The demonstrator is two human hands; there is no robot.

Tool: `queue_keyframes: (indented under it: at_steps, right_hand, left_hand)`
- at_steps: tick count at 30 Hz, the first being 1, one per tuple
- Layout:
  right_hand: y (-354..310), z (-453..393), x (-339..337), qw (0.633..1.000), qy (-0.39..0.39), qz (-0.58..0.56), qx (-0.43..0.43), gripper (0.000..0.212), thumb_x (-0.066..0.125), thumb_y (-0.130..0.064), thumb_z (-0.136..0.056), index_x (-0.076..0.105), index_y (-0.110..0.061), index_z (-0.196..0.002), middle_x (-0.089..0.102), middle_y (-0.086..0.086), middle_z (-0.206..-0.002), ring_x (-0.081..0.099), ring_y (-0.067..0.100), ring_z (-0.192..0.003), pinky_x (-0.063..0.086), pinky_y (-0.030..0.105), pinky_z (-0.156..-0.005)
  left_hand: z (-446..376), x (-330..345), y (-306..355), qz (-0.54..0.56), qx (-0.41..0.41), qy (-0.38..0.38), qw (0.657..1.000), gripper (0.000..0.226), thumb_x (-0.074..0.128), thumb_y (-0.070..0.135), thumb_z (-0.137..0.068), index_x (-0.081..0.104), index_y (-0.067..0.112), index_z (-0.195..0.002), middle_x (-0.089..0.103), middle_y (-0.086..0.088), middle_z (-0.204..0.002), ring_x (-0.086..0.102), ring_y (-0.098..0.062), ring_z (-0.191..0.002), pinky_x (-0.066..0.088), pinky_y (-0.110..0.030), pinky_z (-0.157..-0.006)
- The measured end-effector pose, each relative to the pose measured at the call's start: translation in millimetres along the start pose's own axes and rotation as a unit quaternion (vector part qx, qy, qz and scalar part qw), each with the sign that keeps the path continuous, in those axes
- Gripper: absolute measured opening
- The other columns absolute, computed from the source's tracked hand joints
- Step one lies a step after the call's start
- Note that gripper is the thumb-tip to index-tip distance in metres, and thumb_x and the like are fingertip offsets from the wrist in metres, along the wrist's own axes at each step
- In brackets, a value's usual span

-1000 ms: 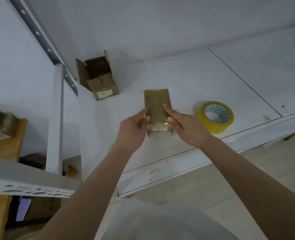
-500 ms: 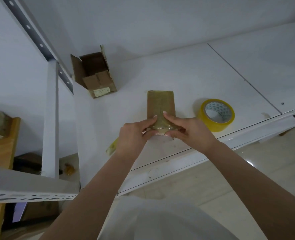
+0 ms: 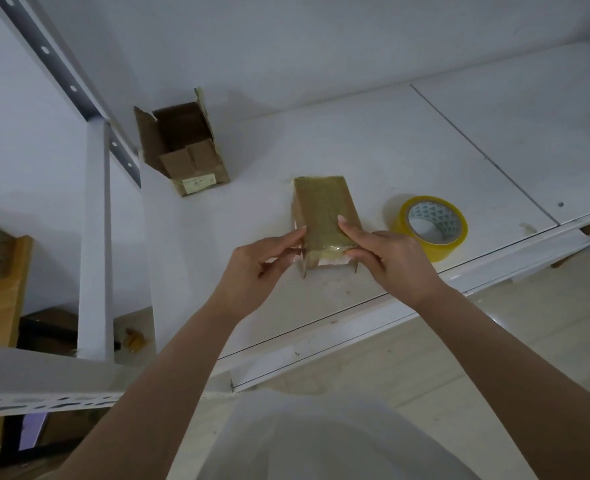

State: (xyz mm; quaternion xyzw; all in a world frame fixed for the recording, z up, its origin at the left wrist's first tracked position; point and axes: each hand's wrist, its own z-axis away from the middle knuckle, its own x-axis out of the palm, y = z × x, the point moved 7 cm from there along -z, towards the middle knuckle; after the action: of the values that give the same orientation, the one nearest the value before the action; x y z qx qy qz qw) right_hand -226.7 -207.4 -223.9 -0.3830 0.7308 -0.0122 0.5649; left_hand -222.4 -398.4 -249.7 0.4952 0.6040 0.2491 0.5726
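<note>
Left hand (image 3: 262,261) at near left corner of taped box (image 3: 324,209), forefinger and thumb pinching its side. Right hand (image 3: 397,261) gripping near right corner, forefinger laid along the top. Box flat on shelf (image 3: 373,150) near front edge, long axis front to back, lying ahead between both hands, neither nearer. Tape roll (image 3: 437,249) just right of it; open carton (image 3: 182,147) toward back left corner.

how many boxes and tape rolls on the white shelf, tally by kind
cardboard boxes: 2 (taped box held by left hand and right hand; open box)
tape rolls: 1 (yellow tape roll)
total: 3
</note>
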Motion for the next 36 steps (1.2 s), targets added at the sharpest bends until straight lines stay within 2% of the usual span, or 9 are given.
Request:
queue_keyframes:
  at_steps: [3, 6, 8, 13, 15, 24, 30, 32, 36]
  right_hand:
    - [0, -3, -4, 0.999, 0.009, -0.041, 0.011, 0.047, 0.066, -0.014, -0.089, 0.054, -0.008, -0.134, 0.051, 0.001, -0.056, 0.04, 0.012, -0.051, 0.043, 0.03, -0.049]
    - [5, -5, -3, 0.989, 0.014, -0.138, 0.056, 0.047, 0.064, -0.016, -0.091, 0.05, -0.017, -0.136, 0.06, 0.002, -0.059, 0.046, 0.009, -0.049, 0.045, 0.025, -0.054]
    - [6, -3, -4, 0.977, 0.01, -0.197, 0.081, 0.048, 0.064, -0.016, -0.091, 0.048, -0.021, -0.136, 0.066, -0.008, -0.067, 0.06, 0.008, -0.057, 0.051, 0.019, -0.061]
    - [-1, -3, -8, 0.962, -0.012, -0.253, 0.1, 0.047, 0.062, -0.013, -0.091, 0.047, -0.017, -0.135, 0.065, -0.008, -0.068, 0.059, 0.002, -0.056, 0.051, 0.016, -0.061]
    - [-1, -5, -9, 0.956, -0.013, -0.273, 0.108, 0.046, 0.062, -0.01, -0.091, 0.047, -0.014, -0.135, 0.064, -0.007, -0.066, 0.057, -0.003, -0.054, 0.049, 0.014, -0.058]
    - [3, -15, -7, 0.948, -0.027, -0.284, 0.142, 0.036, 0.061, -0.009, -0.093, 0.059, -0.006, -0.129, 0.068, -0.014, -0.071, 0.064, 0.001, -0.059, 0.048, 0.019, -0.053]
    - [5, -17, -6, 0.95, -0.038, -0.277, 0.136, 0.036, 0.061, -0.011, -0.094, 0.06, -0.009, -0.13, 0.069, -0.021, -0.073, 0.067, 0.004, -0.063, 0.046, 0.014, -0.055]
    - [4, -17, -6, 0.954, -0.053, -0.265, 0.132, 0.037, 0.06, -0.012, -0.095, 0.058, -0.011, -0.132, 0.07, -0.015, -0.079, 0.066, 0.003, -0.063, 0.047, 0.014, -0.057]
    - [4, -16, -10, 0.975, -0.054, -0.182, 0.115, 0.038, 0.06, -0.02, -0.095, 0.059, -0.016, -0.133, 0.066, -0.004, -0.062, 0.064, 0.006, -0.058, 0.047, 0.014, -0.064]
  left_hand:
    - [-2, 0, 7, 0.011, 0.033, 0.034, 0.999, 0.053, 0.063, 0.003, -0.09, 0.046, 0.013, -0.139, 0.051, -0.003, -0.099, 0.056, -0.004, -0.084, 0.057, -0.026, -0.072]
    - [-6, -1, 14, 0.019, 0.059, 0.07, 0.996, 0.046, 0.056, 0.008, -0.094, 0.045, 0.007, -0.138, 0.047, -0.008, -0.088, 0.056, -0.023, -0.073, 0.056, -0.046, -0.067]
    - [-9, -4, 21, 0.027, 0.076, 0.088, 0.993, 0.042, 0.052, 0.012, -0.095, 0.047, 0.008, -0.137, 0.047, -0.006, -0.086, 0.054, -0.024, -0.068, 0.054, -0.047, -0.063]
    - [-15, -7, 39, 0.015, 0.091, 0.121, 0.988, 0.041, 0.05, 0.032, -0.095, 0.05, 0.018, -0.134, 0.045, 0.017, -0.084, 0.05, -0.001, -0.071, 0.048, -0.017, -0.062]
    - [-17, -4, 44, -0.017, 0.089, 0.123, 0.988, 0.044, 0.049, 0.04, -0.095, 0.049, 0.021, -0.134, 0.045, 0.019, -0.082, 0.05, 0.001, -0.072, 0.045, -0.015, -0.064]
    - [-23, 1, 52, -0.171, 0.054, 0.109, 0.978, 0.033, 0.056, 0.035, -0.095, 0.065, 0.011, -0.117, 0.051, 0.002, -0.092, 0.048, -0.01, -0.073, 0.038, -0.019, -0.068]
    - [-25, -2, 59, -0.159, 0.038, 0.065, 0.984, 0.039, 0.056, 0.039, -0.095, 0.06, 0.019, -0.129, 0.05, 0.003, -0.094, 0.05, -0.011, -0.077, 0.048, -0.024, -0.07]
    - [-25, -3, 60, -0.158, 0.03, 0.071, 0.984, 0.032, 0.06, 0.031, -0.094, 0.064, 0.015, -0.123, 0.049, 0.001, -0.092, 0.052, -0.015, -0.076, 0.052, -0.034, -0.067]
    - [-23, -1, 64, -0.159, 0.037, 0.09, 0.982, 0.028, 0.063, 0.024, -0.093, 0.068, 0.01, -0.117, 0.05, 0.0, -0.091, 0.053, -0.018, -0.075, 0.052, -0.035, -0.064]
